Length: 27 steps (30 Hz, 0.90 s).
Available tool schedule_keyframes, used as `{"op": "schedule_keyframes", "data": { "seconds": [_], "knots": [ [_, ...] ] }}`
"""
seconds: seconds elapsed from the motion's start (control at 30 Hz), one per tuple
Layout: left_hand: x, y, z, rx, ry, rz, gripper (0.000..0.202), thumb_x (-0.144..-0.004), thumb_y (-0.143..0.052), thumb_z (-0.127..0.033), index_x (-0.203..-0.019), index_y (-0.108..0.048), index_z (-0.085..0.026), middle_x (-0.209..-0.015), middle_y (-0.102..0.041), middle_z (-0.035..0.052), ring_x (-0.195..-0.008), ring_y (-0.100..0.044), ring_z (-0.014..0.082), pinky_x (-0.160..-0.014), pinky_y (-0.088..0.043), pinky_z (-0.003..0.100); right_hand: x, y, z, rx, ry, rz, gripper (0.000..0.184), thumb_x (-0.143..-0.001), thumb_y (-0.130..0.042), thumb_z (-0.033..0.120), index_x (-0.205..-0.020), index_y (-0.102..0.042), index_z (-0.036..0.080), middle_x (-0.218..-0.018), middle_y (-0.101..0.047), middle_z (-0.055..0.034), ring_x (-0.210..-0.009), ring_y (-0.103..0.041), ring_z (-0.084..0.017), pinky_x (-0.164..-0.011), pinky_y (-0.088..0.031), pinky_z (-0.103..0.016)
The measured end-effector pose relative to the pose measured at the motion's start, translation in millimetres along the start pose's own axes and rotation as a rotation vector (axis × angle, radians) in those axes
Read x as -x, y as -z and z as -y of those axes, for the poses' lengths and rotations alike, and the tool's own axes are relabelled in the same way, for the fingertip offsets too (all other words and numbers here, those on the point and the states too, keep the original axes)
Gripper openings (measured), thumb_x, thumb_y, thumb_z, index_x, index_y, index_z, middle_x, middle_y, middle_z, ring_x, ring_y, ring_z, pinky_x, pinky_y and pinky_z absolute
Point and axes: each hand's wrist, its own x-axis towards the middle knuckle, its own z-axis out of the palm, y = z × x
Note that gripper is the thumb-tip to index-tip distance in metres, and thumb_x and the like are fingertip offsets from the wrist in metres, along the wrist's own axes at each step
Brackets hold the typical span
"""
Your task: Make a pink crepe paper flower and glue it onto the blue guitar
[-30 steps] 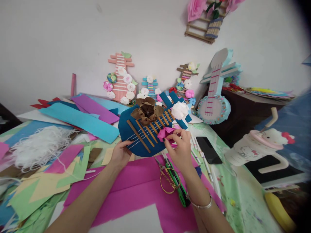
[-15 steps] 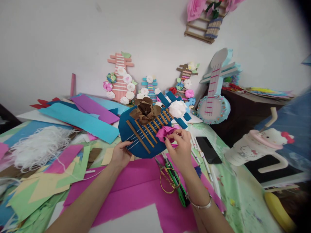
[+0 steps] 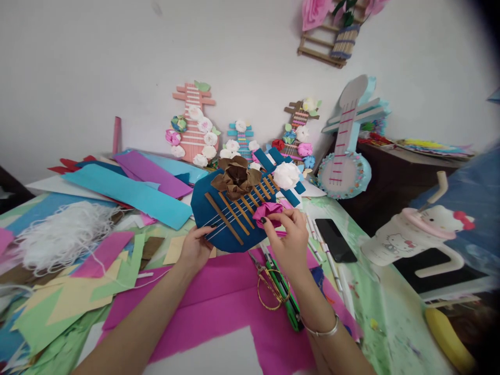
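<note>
My left hand [image 3: 196,247] grips the lower left edge of a blue paper lute [image 3: 201,205], thumb on its front. Wooden strips and white strings cross the lute's face. A brown paper flower [image 3: 236,178] sits on its upper edge, and a white paper flower [image 3: 286,175] on its neck. With thumb and fingers, my right hand [image 3: 289,232] pinches a pink paper flower [image 3: 266,212] against the lute's lower right side; whether it is fastened there I cannot tell. Below lie gold-handled scissors [image 3: 269,291] and a green utility knife [image 3: 287,297] on magenta paper [image 3: 219,291].
Several decorated paper lutes [image 3: 194,125] lean against the wall. White string [image 3: 64,237] and coloured paper scraps [image 3: 78,297] cover the left side. To the right are a phone [image 3: 335,239], a tumbler with a straw [image 3: 406,237] and a yellow banana-shaped object [image 3: 447,338].
The lute has shifted very slightly up and right in my hands. The pink flower's petals now face more toward me, still pinched by my right hand.
</note>
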Motion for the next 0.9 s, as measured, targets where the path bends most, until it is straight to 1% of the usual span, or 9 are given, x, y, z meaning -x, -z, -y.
{"op": "schedule_keyframes", "data": {
  "seconds": [0.1,0.17,0.27,0.37,0.53,0.73,0.8,0.9],
  "knots": [
    [0.9,0.5,2.3,-0.016,-0.014,0.023,0.038,-0.054,-0.069,-0.003,-0.090,-0.070,-0.014,-0.073,-0.073,0.0011,-0.061,-0.066,0.0149,-0.054,-0.055,0.022,3.1,-5.1,0.8,0.012,-0.066,0.003,0.013,-0.083,-0.064,0.030,-0.078,-0.067,0.019,-0.077,-0.052,-0.0035,-0.080,-0.050,-0.021,-0.077,-0.043,-0.039],
    [1.7,0.3,3.6,-0.030,-0.021,0.038,0.035,-0.053,-0.070,-0.003,-0.086,-0.070,-0.014,-0.073,-0.073,0.0014,-0.060,-0.066,0.0150,-0.054,-0.054,0.022,4.6,-8.2,0.0,0.006,-0.116,0.002,0.012,-0.081,-0.066,0.028,-0.074,-0.067,0.019,-0.075,-0.052,-0.0028,-0.078,-0.050,-0.020,-0.073,-0.042,-0.037],
    [2.8,-0.6,4.6,-0.051,-0.025,0.053,0.029,-0.052,-0.070,-0.003,-0.079,-0.069,-0.012,-0.075,-0.074,0.0029,-0.060,-0.067,0.0158,-0.055,-0.054,0.023,4.8,-9.2,-1.9,-0.052,-0.189,0.017,0.014,-0.080,-0.064,0.024,-0.066,-0.063,0.020,-0.071,-0.052,-0.0018,-0.074,-0.051,-0.019,-0.068,-0.042,-0.034],
    [2.8,-1.2,4.1,-0.060,-0.030,0.050,0.030,-0.052,-0.070,-0.003,-0.080,-0.069,-0.013,-0.074,-0.074,0.0026,-0.060,-0.066,0.0160,-0.055,-0.053,0.023,2.0,-5.2,-3.4,-0.105,-0.232,0.022,0.016,-0.079,-0.063,0.023,-0.064,-0.061,0.020,-0.071,-0.053,-0.0009,-0.072,-0.052,-0.018,-0.068,-0.041,-0.033],
    [1.2,0.0,2.1,-0.053,-0.037,0.029,0.039,-0.052,-0.071,-0.005,-0.090,-0.070,-0.014,-0.073,-0.073,0.0014,-0.061,-0.066,0.0156,-0.053,-0.053,0.022,-4.2,3.1,-7.9,-0.093,-0.220,-0.004,0.016,-0.078,-0.065,0.021,-0.063,-0.061,0.020,-0.067,-0.052,0.0009,-0.069,-0.051,-0.017,-0.069,-0.040,-0.033],
    [1.4,0.4,1.6,-0.040,-0.023,0.020,0.038,-0.052,-0.071,-0.004,-0.089,-0.070,-0.014,-0.075,-0.074,0.0016,-0.059,-0.066,0.0149,-0.051,-0.053,0.021,-4.7,3.2,-12.6,-0.108,-0.207,0.017,0.013,-0.079,-0.065,0.021,-0.067,-0.063,0.019,-0.066,-0.052,0.0015,-0.067,-0.051,-0.016,-0.066,-0.039,-0.031],
    [1.3,0.2,1.7,-0.032,-0.016,0.015,0.036,-0.054,-0.070,-0.003,-0.089,-0.070,-0.014,-0.076,-0.074,0.0017,-0.059,-0.066,0.0148,-0.051,-0.054,0.021,-4.8,4.0,-12.5,-0.140,-0.194,0.007,0.012,-0.082,-0.061,0.022,-0.071,-0.065,0.019,-0.067,-0.053,0.0011,-0.068,-0.051,-0.016,-0.066,-0.040,-0.031],
    [0.0,0.8,1.8,-0.018,-0.003,0.000,0.036,-0.057,-0.067,-0.002,-0.091,-0.069,-0.013,-0.077,-0.074,0.0017,-0.060,-0.067,0.0149,-0.051,-0.055,0.022,-6.8,8.2,-12.3,-0.169,-0.187,-0.043,0.016,-0.087,-0.055,0.023,-0.076,-0.066,0.019,-0.070,-0.055,-0.0004,-0.068,-0.051,-0.016,-0.065,-0.041,-0.030]
  ]
}}
